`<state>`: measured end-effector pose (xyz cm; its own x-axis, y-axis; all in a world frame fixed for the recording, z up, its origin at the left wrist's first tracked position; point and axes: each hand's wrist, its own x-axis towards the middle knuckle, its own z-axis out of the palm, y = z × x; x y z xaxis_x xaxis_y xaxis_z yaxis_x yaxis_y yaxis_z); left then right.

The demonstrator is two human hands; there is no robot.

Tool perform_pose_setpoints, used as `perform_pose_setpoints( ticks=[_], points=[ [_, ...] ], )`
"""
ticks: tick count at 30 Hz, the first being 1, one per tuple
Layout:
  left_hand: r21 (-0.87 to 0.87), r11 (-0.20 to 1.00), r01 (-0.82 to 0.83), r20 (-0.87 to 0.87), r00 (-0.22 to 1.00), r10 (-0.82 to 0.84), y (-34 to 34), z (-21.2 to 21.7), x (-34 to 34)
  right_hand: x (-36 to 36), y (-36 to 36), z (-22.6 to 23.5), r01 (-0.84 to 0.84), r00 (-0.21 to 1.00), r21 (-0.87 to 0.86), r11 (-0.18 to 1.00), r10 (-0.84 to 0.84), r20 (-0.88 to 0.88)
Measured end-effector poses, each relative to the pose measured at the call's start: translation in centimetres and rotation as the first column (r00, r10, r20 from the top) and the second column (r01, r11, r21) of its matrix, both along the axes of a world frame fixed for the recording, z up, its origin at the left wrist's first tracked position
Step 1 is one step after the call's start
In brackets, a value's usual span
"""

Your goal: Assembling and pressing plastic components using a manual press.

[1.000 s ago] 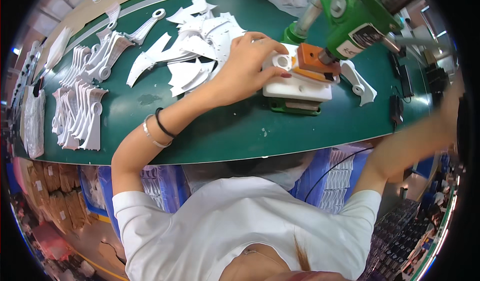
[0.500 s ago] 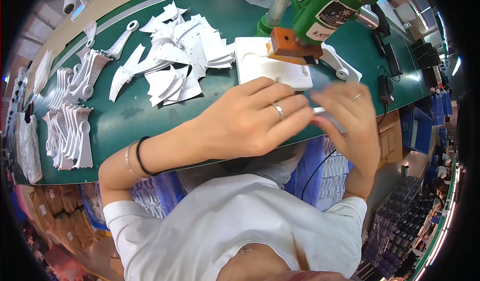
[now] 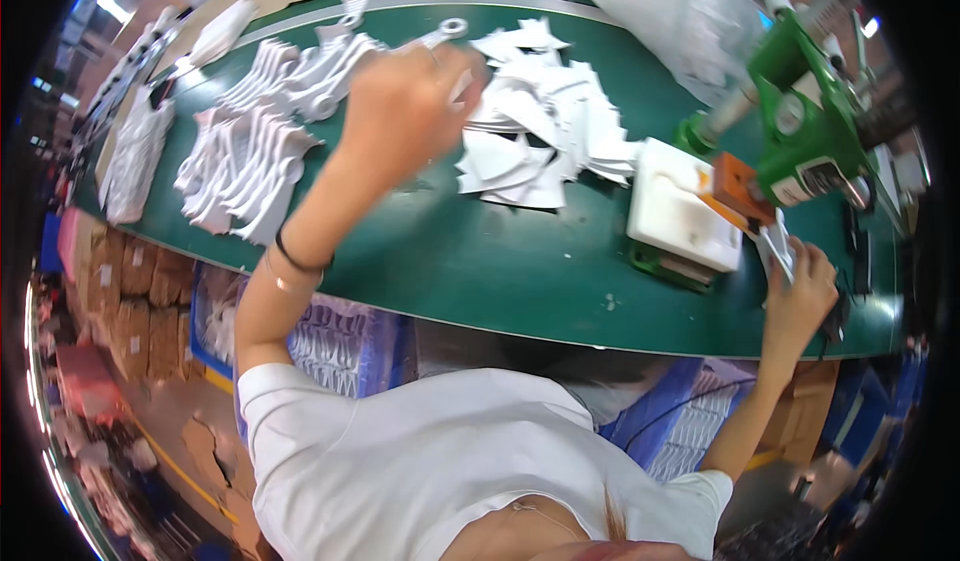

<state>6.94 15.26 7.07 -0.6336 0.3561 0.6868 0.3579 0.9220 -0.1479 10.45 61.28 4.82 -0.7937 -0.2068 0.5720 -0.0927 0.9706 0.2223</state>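
My left hand [image 3: 405, 101] reaches across the green table [image 3: 500, 261] to a loose pile of white cut pieces [image 3: 540, 141]. Its fingers are curled, with a small white piece pinched at the fingertips. My right hand [image 3: 800, 286] is at the table's right end, just below the green press machine [image 3: 815, 141], and grips a white flat piece [image 3: 776, 248] by its lower end. A white block [image 3: 680, 206] on a green base lies under the press's orange head [image 3: 735, 186], left of my right hand.
Rows of stacked white shaped pieces [image 3: 250, 161] cover the table's left part, and more lie at the far left [image 3: 135, 151]. A clear plastic bag [image 3: 680, 11] sits at the back. Cardboard boxes [image 3: 130, 311] and blue crates [image 3: 340, 341] stand under the table.
Both hands were together at the front of the table. My left hand has since swung out to the pile of white pieces, and my right hand has moved right to the press with a white piece.
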Motion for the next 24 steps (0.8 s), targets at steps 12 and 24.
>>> perform_pose_setpoints(
  ticks=[12,24],
  points=[
    [-0.144,0.605,-0.783,0.657,0.381,0.650,-20.5,-2.9,-21.9,-2.1,-23.4,6.1,-0.763,0.623,-0.187,0.618,0.781,0.042],
    [-0.184,0.765,-0.617,0.554,0.578,0.599,-24.2,-4.1,-24.8,-14.7,-31.7,2.0,-0.458,0.704,-0.191,0.868,0.485,0.519]
  ],
)
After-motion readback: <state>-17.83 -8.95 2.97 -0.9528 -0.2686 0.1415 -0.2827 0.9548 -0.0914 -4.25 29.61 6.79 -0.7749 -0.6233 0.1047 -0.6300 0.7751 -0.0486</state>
